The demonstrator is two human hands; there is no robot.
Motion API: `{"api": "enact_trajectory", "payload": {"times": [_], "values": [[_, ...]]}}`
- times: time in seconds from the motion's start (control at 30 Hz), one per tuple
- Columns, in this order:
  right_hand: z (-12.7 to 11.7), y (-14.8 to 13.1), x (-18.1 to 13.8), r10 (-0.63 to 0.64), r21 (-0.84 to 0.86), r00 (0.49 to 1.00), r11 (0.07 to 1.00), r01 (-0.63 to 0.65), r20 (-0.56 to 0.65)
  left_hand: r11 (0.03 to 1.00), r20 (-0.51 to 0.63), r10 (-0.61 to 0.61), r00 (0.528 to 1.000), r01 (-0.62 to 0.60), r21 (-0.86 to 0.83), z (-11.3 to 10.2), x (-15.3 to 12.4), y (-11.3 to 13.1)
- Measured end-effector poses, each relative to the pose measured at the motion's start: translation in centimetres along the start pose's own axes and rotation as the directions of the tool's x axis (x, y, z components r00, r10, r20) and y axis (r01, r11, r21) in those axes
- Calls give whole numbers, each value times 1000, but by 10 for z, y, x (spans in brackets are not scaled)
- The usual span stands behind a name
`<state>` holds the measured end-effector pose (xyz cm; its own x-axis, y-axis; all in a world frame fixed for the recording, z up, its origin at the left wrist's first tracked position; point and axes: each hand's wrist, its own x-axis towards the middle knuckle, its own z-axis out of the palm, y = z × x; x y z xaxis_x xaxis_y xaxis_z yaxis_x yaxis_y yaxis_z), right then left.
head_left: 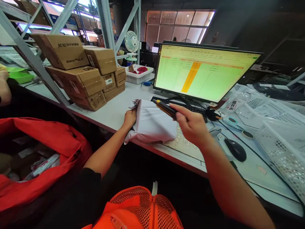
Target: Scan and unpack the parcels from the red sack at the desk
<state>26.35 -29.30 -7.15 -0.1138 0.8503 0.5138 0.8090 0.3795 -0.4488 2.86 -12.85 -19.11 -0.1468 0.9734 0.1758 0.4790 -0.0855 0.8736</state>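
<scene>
- A dim storeroom with steel racking. The pale worktop carries stacked cardboard boxes, a lit monitor and a keyboard.
- The white parcel lies at the worktop's near edge, in front of the keyboard.
- The left hand has its fingers clenched on the parcel's crumpled left end.
- The right hand has its fingers wrapped around a black-and-yellow tool, just above the parcel's far right corner, tip pointing left.
- Risk: if the tool is bladed, a slip on the slick wrap could reach the left fingers or cut the contents. A loose grip could let the parcel slide off the edge.
</scene>
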Motion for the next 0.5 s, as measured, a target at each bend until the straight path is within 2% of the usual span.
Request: {"api": "enact_trajectory", "payload": {"times": [0.1, 0.2, 0.3, 0.37, 0.43, 0.5], "values": [[25, -17, 23, -92, -13, 994, 996, 93, 66, 1000, 40, 8, 999, -8, 2, 1, -3, -2], [28, -6, 3, -43, -118, 981, 991, 66, 191, 1000, 64, 6, 998, -7, 15, 1, -7, -11], [1, 18, -43, 73, -231, 945, 973, 3, 320, 999, 83, -5, 997, 1, 48, 2, -7, -20], [-24, 35, -72, 201, -305, 914, 948, -90, 353, 996, 105, -17, 994, 8, 87, 3, -4, -24], [-45, 52, -93, 334, -385, 887, 901, -201, 320, 990, 131, -28, 991, 10, 141, 4, -1, -26], [-54, 70, -104, 423, -449, 877, 844, -292, 226, 979, 159, -37, 987, 4, 206, 5, -1, -26]]}}
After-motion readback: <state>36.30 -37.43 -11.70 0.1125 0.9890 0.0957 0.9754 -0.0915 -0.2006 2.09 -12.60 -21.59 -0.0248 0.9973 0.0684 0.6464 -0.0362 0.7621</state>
